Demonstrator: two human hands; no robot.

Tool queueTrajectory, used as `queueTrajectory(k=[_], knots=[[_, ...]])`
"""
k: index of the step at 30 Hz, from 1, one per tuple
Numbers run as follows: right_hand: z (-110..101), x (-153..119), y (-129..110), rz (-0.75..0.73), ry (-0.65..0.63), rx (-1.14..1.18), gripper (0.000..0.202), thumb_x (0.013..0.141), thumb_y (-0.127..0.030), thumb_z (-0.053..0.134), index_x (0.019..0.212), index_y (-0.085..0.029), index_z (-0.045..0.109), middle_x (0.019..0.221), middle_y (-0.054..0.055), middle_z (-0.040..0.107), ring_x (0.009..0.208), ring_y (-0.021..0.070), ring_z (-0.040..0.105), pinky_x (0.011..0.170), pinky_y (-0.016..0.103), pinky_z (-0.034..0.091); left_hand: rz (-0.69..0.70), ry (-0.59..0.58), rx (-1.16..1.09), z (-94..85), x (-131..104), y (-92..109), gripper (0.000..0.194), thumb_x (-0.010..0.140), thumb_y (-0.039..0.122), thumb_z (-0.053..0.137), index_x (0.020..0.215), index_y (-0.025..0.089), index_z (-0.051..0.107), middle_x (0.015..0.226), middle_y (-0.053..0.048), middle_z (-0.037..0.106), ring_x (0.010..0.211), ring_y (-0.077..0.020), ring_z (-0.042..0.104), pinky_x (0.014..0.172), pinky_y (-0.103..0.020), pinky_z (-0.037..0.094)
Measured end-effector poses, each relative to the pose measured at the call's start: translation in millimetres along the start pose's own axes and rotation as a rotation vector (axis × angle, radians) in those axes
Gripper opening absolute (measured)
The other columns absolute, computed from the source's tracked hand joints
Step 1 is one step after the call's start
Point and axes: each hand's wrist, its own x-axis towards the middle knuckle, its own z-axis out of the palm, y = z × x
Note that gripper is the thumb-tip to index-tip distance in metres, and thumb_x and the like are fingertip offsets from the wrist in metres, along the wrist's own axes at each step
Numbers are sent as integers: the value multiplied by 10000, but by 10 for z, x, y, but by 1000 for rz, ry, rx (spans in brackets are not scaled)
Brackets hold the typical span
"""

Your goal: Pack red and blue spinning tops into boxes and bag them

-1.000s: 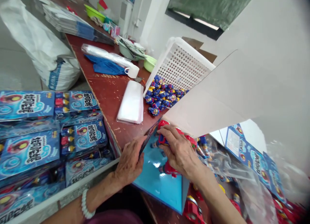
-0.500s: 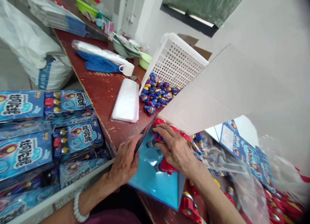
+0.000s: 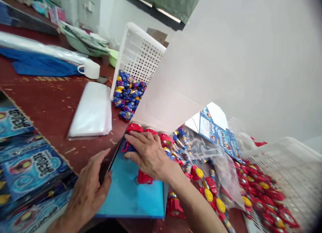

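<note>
A light blue card box (image 3: 130, 196) lies in front of me, its large pale flap (image 3: 173, 88) standing up behind it. Red toys (image 3: 165, 139) sit in a row along the base of the flap, and another red toy (image 3: 145, 177) rests on the blue surface. My right hand (image 3: 151, 154) reaches over the box, thumb and fingers around a small blue and red toy (image 3: 127, 146) that they partly cover. At the box's left edge is my left hand (image 3: 92, 186), thumb and fingers apart, holding nothing that I can see.
White baskets hold blue toys (image 3: 129, 95) at the back and red toys (image 3: 266, 192) at the right. Loose toys and clear plastic (image 3: 223, 172) lie right of the box. A stack of clear bags (image 3: 92, 108), a white mug (image 3: 90, 70) and packaged sets (image 3: 32, 166) are leftward.
The view has swung right, so the basket of red toys shows more. My left hand has loosened from the box's edge and its fingers have spread. My right hand stays over the toys.
</note>
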Motion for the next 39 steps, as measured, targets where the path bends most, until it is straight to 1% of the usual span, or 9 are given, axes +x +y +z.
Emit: queueTrajectory(k=[3,6,12,16,21,27,31,35,39], knots=[[-242,-235,306,101,303,213,258,997,-353,449,1143,-200,597,1073,46,672,972,188,619,863,328,490,8,58,8,-93,50,81,517,902,418,467,1372,220,386,1301,-117,513,1156,-314,532,983,-502,454],[-386,-460,971,550,499,51,317,999,-393,370,1014,-170,595,813,38,658,750,177,628,697,287,498,51,123,-23,-206,221,248,520,906,366,481,1398,239,370,1339,-94,492,1218,-290,489,1063,-485,400],[-34,-480,2238,923,246,-185,473,830,-140,450,1301,-91,453,1185,191,557,1074,297,557,915,407,430,327,-28,37,-173,703,575,561,939,282,420,1471,239,246,1466,-66,397,1348,-261,362,1129,-466,314],[140,-504,2509,972,118,-260,580,780,-110,480,1356,-157,434,1239,196,485,1082,336,528,892,430,417,467,-255,224,-48,799,608,460,960,373,396,1412,291,371,1487,-31,389,1412,-274,239,1149,-576,134],[52,-564,2598,976,26,-278,568,704,-103,584,1260,-199,522,1096,146,556,992,324,560,842,400,417,470,-264,378,11,794,582,387,958,303,422,1341,327,471,1493,9,382,1413,-259,233,1140,-562,86],[-222,-787,2336,939,272,-272,476,758,-190,553,1227,-155,477,1000,134,600,944,301,576,798,383,438,494,-204,324,-2,802,611,392,962,311,427,1352,283,449,1475,-41,408,1387,-272,297,1114,-576,192],[-502,-1041,1786,876,589,-100,545,793,-280,548,1292,-180,353,961,73,604,784,208,616,694,313,508,379,-5,45,-133,766,819,362,932,270,479,1293,279,506,1378,-39,504,1280,-245,460,1082,-480,372],[-645,-1024,817,413,879,121,502,787,-279,653,1238,-232,438,1084,78,581,811,204,636,666,327,552,48,-103,-421,-309,630,1282,401,877,359,578,1274,326,532,1160,-33,646,903,-194,674,753,-307,599],[-506,-811,-57,-101,809,-172,354,878,-124,517,1223,-193,486,1169,117,605,1106,244,573,886,407,517,-333,-405,-968,-434,410,1748,734,778,490,678,1418,348,348,1333,-69,546,1079,-273,630,815,-348,601]])
